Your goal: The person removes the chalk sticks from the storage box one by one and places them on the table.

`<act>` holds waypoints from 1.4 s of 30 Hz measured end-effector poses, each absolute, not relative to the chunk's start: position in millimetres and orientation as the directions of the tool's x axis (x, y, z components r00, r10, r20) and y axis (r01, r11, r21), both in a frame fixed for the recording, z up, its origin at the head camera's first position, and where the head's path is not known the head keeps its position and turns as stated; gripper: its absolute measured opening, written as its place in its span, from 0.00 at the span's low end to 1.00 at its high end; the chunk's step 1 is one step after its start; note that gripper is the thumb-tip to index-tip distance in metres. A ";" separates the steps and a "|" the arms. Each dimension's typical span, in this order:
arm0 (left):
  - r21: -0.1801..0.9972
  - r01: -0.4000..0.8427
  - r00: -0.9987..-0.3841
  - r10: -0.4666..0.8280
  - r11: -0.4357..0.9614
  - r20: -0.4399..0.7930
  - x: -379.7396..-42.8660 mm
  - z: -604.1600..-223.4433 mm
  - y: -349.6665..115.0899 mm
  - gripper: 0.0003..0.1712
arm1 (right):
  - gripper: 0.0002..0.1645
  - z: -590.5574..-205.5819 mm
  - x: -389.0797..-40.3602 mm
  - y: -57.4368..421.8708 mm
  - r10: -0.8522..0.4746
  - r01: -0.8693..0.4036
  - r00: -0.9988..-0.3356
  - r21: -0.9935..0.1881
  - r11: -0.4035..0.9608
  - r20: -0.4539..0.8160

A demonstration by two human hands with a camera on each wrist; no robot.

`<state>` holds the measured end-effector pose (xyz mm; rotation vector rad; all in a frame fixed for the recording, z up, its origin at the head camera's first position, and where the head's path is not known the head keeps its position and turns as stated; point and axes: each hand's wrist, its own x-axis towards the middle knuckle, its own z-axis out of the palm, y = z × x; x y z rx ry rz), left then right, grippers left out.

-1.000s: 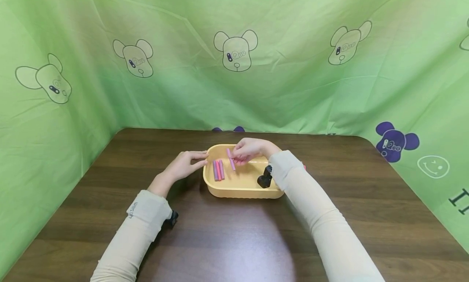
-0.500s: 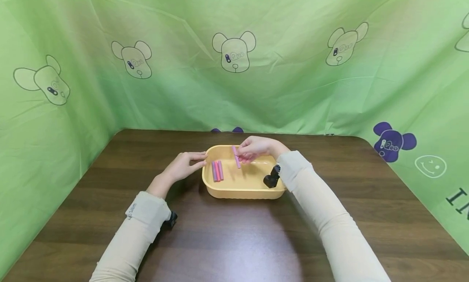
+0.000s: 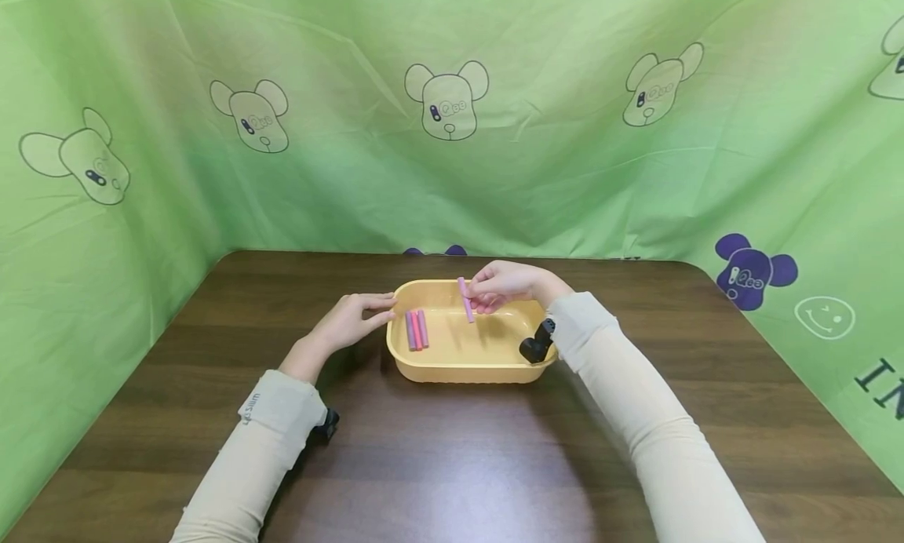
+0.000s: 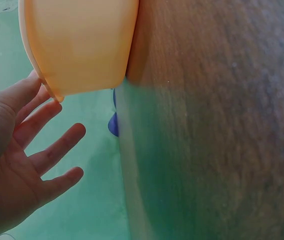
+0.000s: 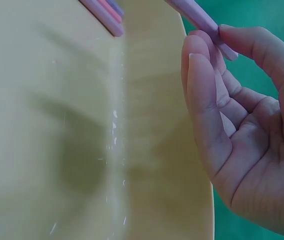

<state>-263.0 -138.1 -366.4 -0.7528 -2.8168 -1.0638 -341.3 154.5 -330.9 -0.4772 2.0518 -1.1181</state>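
A slim purple stick (image 3: 466,300), faceted along its sides, is pinched between thumb and fingertips of my right hand (image 3: 500,286). It is held above the far side of a yellow oblong tub (image 3: 480,373). Part of this purple stick (image 5: 197,17) runs out of the right wrist view. At the left end of the tub, my left hand (image 3: 346,321) has its fingertips right at the rim. The left wrist view shows that left hand (image 4: 12,160) with its fingers spread. Inside the tub, a pink stick (image 3: 416,331) lies between two purple ones, side by side.
The tub stands on a dark wooden table (image 3: 395,457), toward the back. Behind it hangs a green curtain (image 3: 537,182) printed with mouse heads. A black wrist camera (image 3: 538,343) on the right arm hangs over the tub's right end.
My right hand has moved to the right with the purple stick, away from the three lying in the tub. The left hand keeps its place at the rim.
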 end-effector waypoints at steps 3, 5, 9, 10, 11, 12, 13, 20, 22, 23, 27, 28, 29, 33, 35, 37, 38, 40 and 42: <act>0.614 0.453 -0.882 0.427 0.647 0.201 -262.5 -366.2 -138.2 0.21 | 0.10 -330.6 -339.9 155.7 -0.625 0.026 -0.656 -0.840 0.541 -0.423; 0.615 0.454 -0.881 0.427 0.645 0.202 -262.1 -365.7 -138.2 0.21 | 0.10 -330.4 -339.2 156.6 -0.627 0.026 -0.656 -0.843 0.537 -0.420; 0.617 0.456 -0.880 0.428 0.641 0.206 -261.5 -364.9 -137.8 0.21 | 0.09 -329.5 -336.6 158.7 -0.621 0.030 -0.663 -0.843 0.536 -0.419; 0.618 0.456 -0.880 0.428 0.641 0.206 -261.3 -364.6 -137.6 0.21 | 0.09 -328.9 -335.7 159.3 -0.620 0.031 -0.664 -0.844 0.536 -0.418; 0.617 0.457 -0.880 0.429 0.641 0.206 -261.3 -364.7 -137.5 0.21 | 0.09 -328.2 -334.5 159.9 -0.620 0.033 -0.664 -0.845 0.534 -0.417; 0.616 0.458 -0.879 0.430 0.641 0.207 -261.4 -364.9 -137.3 0.21 | 0.09 -327.5 -333.4 160.7 -0.619 0.034 -0.666 -0.846 0.532 -0.416; 0.614 0.460 -0.878 0.430 0.641 0.209 -261.5 -365.0 -137.2 0.21 | 0.09 -326.6 -332.3 161.4 -0.619 0.035 -0.667 -0.848 0.530 -0.414; 0.612 0.462 -0.877 0.432 0.642 0.210 -263.0 -367.2 -137.8 0.21 | 0.10 -323.3 -327.2 168.4 -0.615 0.012 -0.679 -0.844 0.536 -0.401; 0.607 0.466 -0.876 0.432 0.644 0.214 -263.3 -368.0 -138.0 0.21 | 0.10 -322.8 -326.2 171.6 -0.617 0.007 -0.681 -0.846 0.534 -0.395; 0.606 0.466 -0.876 0.432 0.644 0.215 -263.2 -368.0 -138.0 0.21 | 0.10 -322.6 -325.9 173.5 -0.618 0.005 -0.681 -0.846 0.533 -0.393; 0.607 0.465 -0.876 0.432 0.644 0.214 -262.3 -367.5 -137.6 0.21 | 0.11 -322.7 -324.6 181.0 -0.618 0.003 -0.684 -0.848 0.530 -0.388; 0.610 0.463 -0.877 0.431 0.643 0.212 -262.1 -367.0 -137.5 0.21 | 0.11 -322.5 -324.3 182.4 -0.617 0.003 -0.684 -0.848 0.530 -0.388; 0.610 0.462 -0.878 0.430 0.643 0.212 -261.8 -366.9 -137.6 0.21 | 0.11 -322.4 -323.9 183.7 -0.617 0.004 -0.684 -0.848 0.530 -0.389; 0.611 0.464 -0.877 0.431 0.641 0.214 -261.5 -366.9 -137.7 0.21 | 0.11 -322.3 -322.4 188.3 -0.614 0.005 -0.687 -0.847 0.532 -0.389; 0.612 0.466 -0.876 0.432 0.640 0.215 -261.7 -366.9 -137.5 0.21 | 0.11 -323.3 -322.4 191.0 -0.615 0.006 -0.686 -0.848 0.530 -0.390; 0.615 0.464 -0.876 0.432 0.637 0.214 -261.6 -366.2 -137.2 0.21 | 0.10 -324.0 -322.0 193.7 -0.611 0.011 -0.688 -0.848 0.530 -0.391; 0.617 0.462 -0.877 0.431 0.637 0.212 -261.6 -365.8 -137.1 0.21 | 0.10 -324.4 -321.6 194.9 -0.607 0.016 -0.692 -0.848 0.530 -0.392; 0.617 0.460 -0.878 0.431 0.638 0.208 -261.4 -365.5 -137.0 0.21 | 0.09 -325.0 -321.0 197.7 -0.602 0.015 -0.696 -0.846 0.534 -0.392; 0.615 0.459 -0.878 0.432 0.641 0.205 -261.1 -365.7 -137.3 0.21 | 0.09 -325.3 -319.9 200.2 -0.592 0.019 -0.704 -0.844 0.535 -0.392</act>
